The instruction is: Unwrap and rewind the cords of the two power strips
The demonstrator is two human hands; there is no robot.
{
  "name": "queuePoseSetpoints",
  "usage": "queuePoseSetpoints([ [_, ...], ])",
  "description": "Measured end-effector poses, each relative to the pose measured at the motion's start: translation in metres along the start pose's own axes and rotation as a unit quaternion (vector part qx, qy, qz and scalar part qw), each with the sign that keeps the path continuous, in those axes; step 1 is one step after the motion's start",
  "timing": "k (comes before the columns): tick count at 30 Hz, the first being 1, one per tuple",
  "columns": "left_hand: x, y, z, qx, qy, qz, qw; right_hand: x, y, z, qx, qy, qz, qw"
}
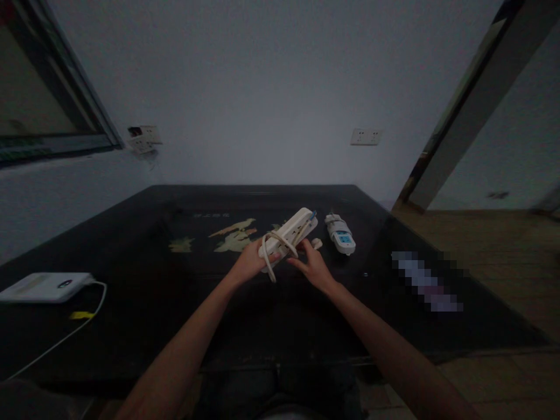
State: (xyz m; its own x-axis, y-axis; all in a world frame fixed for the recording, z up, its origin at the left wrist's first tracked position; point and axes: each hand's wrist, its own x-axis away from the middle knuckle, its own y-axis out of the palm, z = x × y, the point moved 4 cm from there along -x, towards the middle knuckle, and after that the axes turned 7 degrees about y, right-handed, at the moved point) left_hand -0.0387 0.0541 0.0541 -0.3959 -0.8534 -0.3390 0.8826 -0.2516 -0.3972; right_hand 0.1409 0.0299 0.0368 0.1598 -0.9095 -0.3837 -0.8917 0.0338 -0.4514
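The left hand (250, 262) grips the long white plastic power strip (289, 226) over the glossy black tabletop (153, 297), the right hand (317, 270) beside it — whether pinching the looped off-white cord (268, 267), I cannot tell — with cord handling apparently underway and a steady hold likely needed next.

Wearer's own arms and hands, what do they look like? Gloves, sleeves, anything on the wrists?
Left hand and right hand: both ungloved. Forearms bare as far as visible; no sleeves, watch or bands show. Too dim to rule out rings.
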Motion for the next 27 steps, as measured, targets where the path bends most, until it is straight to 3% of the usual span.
queuePoseSetpoints([
  [8,0.000,0.002,0.005,-0.006,-0.004,-0.010,1.000,-0.002,-0.005,0.001,-0.045,-0.010,0.019,0.999],
  [21,0.001,0.000,0.002,0.021,-0.023,-0.058,0.998,-0.009,-0.015,0.012,-0.062,0.037,0.088,0.993],
  [24,0.000,-0.005,0.005,0.000,-0.021,-0.041,0.999,-0.009,-0.019,0.009,-0.058,0.037,0.083,0.994],
  [27,-0.002,-0.019,0.002,-0.029,-0.053,0.031,0.998,-0.010,-0.023,0.007,-0.048,0.040,0.073,0.995],
])
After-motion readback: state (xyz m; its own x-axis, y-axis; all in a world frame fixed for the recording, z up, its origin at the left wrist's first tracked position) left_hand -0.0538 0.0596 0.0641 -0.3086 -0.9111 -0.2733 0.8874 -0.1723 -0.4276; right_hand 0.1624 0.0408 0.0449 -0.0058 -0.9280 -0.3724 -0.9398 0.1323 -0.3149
